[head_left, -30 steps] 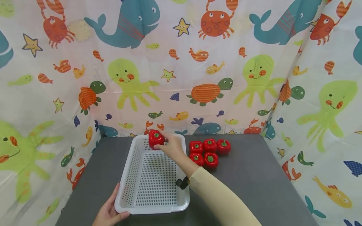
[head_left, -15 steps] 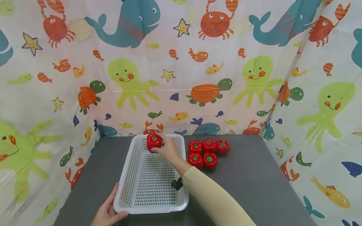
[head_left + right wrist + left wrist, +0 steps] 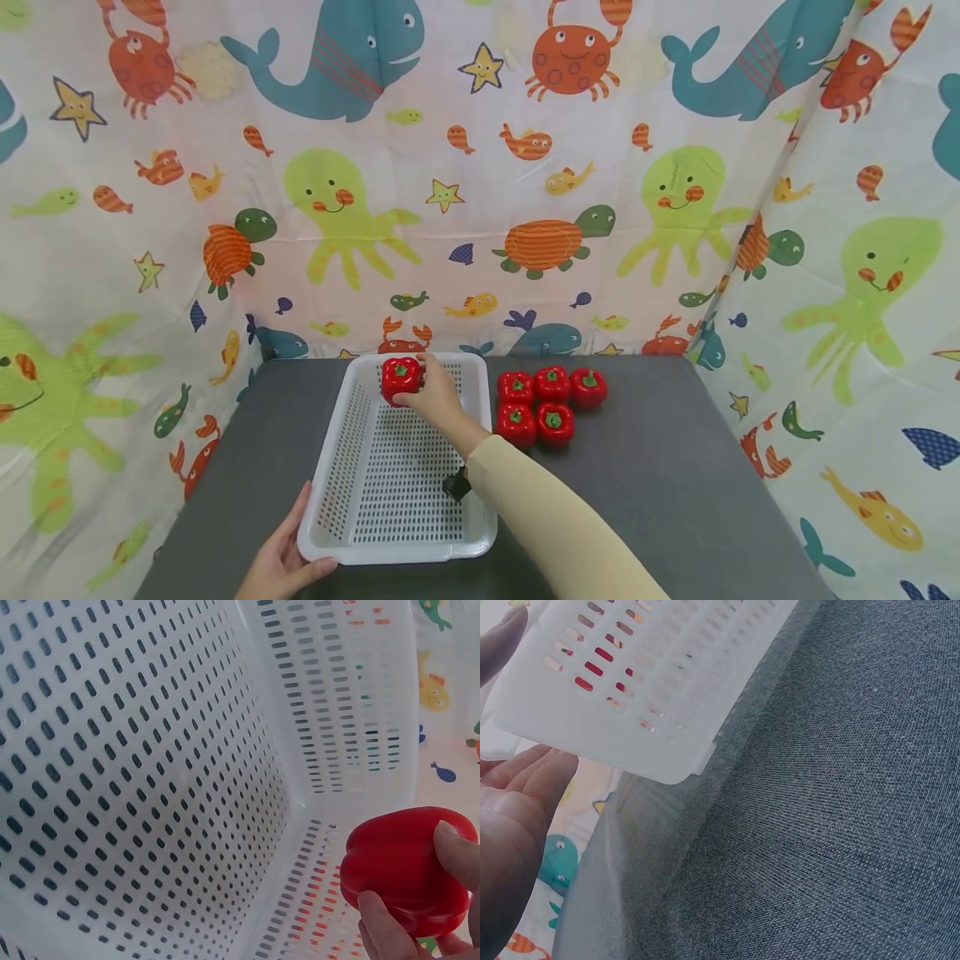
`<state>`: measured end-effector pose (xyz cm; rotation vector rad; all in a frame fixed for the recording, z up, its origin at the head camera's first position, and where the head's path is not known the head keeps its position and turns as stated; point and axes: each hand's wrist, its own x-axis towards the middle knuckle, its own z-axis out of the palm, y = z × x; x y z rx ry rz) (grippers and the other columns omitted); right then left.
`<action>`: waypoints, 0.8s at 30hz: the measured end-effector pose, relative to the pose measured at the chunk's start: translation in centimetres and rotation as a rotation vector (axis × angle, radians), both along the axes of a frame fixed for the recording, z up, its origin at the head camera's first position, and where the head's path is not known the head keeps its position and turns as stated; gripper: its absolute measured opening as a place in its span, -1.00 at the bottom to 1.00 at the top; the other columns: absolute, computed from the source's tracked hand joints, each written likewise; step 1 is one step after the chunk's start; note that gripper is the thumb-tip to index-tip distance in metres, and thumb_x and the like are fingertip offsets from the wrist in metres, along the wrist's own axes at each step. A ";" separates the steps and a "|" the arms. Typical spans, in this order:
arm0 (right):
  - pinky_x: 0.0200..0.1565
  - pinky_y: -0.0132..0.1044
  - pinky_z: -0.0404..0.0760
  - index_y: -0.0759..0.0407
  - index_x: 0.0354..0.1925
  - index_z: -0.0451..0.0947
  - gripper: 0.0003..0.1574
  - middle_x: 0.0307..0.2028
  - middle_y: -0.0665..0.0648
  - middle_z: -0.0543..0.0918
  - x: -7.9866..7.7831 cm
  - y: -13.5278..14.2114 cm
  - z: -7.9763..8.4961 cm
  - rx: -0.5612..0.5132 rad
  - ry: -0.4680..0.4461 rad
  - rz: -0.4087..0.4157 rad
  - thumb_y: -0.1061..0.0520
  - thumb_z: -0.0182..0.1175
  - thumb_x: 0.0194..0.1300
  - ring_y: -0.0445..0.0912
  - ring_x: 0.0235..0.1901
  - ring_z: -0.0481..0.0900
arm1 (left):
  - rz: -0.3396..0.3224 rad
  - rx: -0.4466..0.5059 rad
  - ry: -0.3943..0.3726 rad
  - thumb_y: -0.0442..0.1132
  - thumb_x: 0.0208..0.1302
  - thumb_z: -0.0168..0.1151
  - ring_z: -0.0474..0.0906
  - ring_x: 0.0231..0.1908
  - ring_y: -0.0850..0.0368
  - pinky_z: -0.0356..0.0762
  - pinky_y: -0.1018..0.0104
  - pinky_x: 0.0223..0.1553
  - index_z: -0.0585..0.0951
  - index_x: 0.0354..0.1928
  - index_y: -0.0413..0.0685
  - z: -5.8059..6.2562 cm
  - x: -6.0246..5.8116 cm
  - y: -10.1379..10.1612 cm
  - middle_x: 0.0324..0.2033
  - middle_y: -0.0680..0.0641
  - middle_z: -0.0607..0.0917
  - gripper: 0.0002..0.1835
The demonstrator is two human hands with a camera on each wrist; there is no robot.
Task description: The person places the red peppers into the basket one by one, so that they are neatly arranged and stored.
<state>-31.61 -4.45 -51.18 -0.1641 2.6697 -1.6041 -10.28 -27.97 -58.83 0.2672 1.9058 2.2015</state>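
A red bell pepper (image 3: 400,380) is in my right hand (image 3: 435,393), gripped between thumb and fingers over the far left part of a white plastic basket (image 3: 332,442). In the right wrist view the bell pepper (image 3: 405,862) appears above the basket's perforated floor (image 3: 165,780), near a far corner. My left hand (image 3: 279,557) spans the basket's near left corner, thumb along the front and straight fingers along the left side. The left wrist view has these fingers (image 3: 536,774) beside the basket's wall (image 3: 630,712).
Several more red bell peppers (image 3: 555,423) stand grouped on the grey tabletop (image 3: 660,492), just right of the basket. A white curtain (image 3: 480,233) printed with sea animals encloses the back and both sides.
My right hand has carried the bell pepper slightly left and down, from near the basket's back rim to farther inside it. My left hand stays at the near corner.
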 end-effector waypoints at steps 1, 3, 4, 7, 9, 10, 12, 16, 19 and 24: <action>0.18 0.01 0.68 0.03 0.42 0.26 0.02 0.30 0.13 0.51 0.0 -0.1 -0.1 0.005 -0.008 -0.009 0.09 0.55 0.10 0.07 0.24 0.52 | -0.002 0.006 0.001 -0.60 0.24 0.25 0.40 0.27 0.52 0.63 0.20 0.16 -0.34 0.62 0.12 0.0 0.0 0.0 0.54 -0.39 -0.36 0.19; 0.19 0.01 0.68 0.05 0.41 0.28 0.01 0.29 0.13 0.51 -0.2 -0.4 -0.4 0.011 -0.029 -0.019 0.07 0.56 0.09 0.07 0.25 0.51 | -0.007 0.011 0.011 -0.61 0.25 0.24 0.40 0.26 0.53 0.63 0.19 0.16 -0.35 0.62 0.09 -0.1 0.0 -0.1 0.53 -0.42 -0.39 0.18; 0.20 0.01 0.67 0.05 0.40 0.29 0.01 0.30 0.13 0.51 -0.2 -0.5 -0.6 0.009 -0.043 -0.021 0.06 0.56 0.09 0.06 0.26 0.50 | -0.008 0.013 0.012 -0.61 0.24 0.24 0.39 0.26 0.53 0.63 0.19 0.16 -0.35 0.62 0.09 -0.1 -0.1 -0.1 0.53 -0.41 -0.40 0.18; 0.23 0.03 0.64 0.05 0.41 0.29 0.00 0.31 0.11 0.50 -0.4 -0.8 -1.0 -0.009 -0.076 -0.024 0.07 0.56 0.09 0.05 0.28 0.48 | -0.005 0.017 0.006 -0.62 0.24 0.23 0.39 0.28 0.51 0.63 0.18 0.17 -0.34 0.62 0.11 -0.1 -0.1 -0.1 0.55 -0.38 -0.38 0.19; 0.27 0.04 0.62 0.03 0.42 0.29 0.02 0.31 0.09 0.49 -0.6 -1.1 -1.2 -0.020 -0.095 -0.032 0.08 0.56 0.08 0.05 0.29 0.47 | -0.002 0.010 0.002 -0.63 0.24 0.23 0.38 0.30 0.48 0.62 0.18 0.17 -0.33 0.62 0.11 -0.1 -0.1 0.0 0.56 -0.35 -0.36 0.19; 0.27 0.06 0.61 0.02 0.42 0.28 0.03 0.31 0.09 0.49 -0.6 -1.2 -1.3 -0.020 -0.099 -0.036 0.08 0.57 0.07 0.05 0.29 0.47 | 0.001 0.006 -0.005 -0.62 0.24 0.24 0.38 0.30 0.48 0.62 0.19 0.18 -0.33 0.62 0.13 -0.1 -0.1 -0.1 0.56 -0.34 -0.35 0.19; 0.29 0.08 0.58 0.00 0.43 0.28 0.05 0.31 0.08 0.49 -0.8 -1.5 -1.7 -0.017 -0.108 -0.046 0.08 0.58 0.06 0.06 0.29 0.47 | 0.003 -0.003 -0.008 -0.61 0.24 0.24 0.37 0.31 0.47 0.61 0.20 0.18 -0.32 0.62 0.13 0.0 -0.1 -0.1 0.57 -0.34 -0.34 0.19; 0.32 0.13 0.54 0.01 0.43 0.28 0.06 0.32 0.08 0.49 -1.1 -2.0 -2.4 -0.004 -0.103 -0.052 0.08 0.58 0.05 0.07 0.31 0.45 | -0.002 -0.007 0.014 -0.59 0.23 0.26 0.37 0.31 0.46 0.61 0.23 0.18 -0.32 0.62 0.11 -0.1 -0.2 -0.1 0.57 -0.35 -0.34 0.19; 0.33 0.14 0.53 0.00 0.42 0.27 0.07 0.32 0.07 0.48 -1.4 -2.3 -3.0 0.007 -0.103 -0.056 0.08 0.59 0.03 0.07 0.31 0.44 | -0.028 0.011 0.063 -0.62 0.24 0.24 0.35 0.33 0.44 0.61 0.25 0.18 -0.33 0.62 0.05 -0.4 -0.3 -0.2 0.57 -0.33 -0.35 0.18; 0.33 0.13 0.54 -0.02 0.38 0.26 0.05 0.29 0.07 0.49 -1.8 -3.0 -3.5 0.019 -0.130 -0.058 0.09 0.60 0.01 0.06 0.30 0.46 | -0.030 0.021 0.077 -0.64 0.23 0.22 0.34 0.34 0.43 0.61 0.23 0.18 -0.34 0.62 0.03 -0.5 -0.2 -0.4 0.57 -0.31 -0.34 0.18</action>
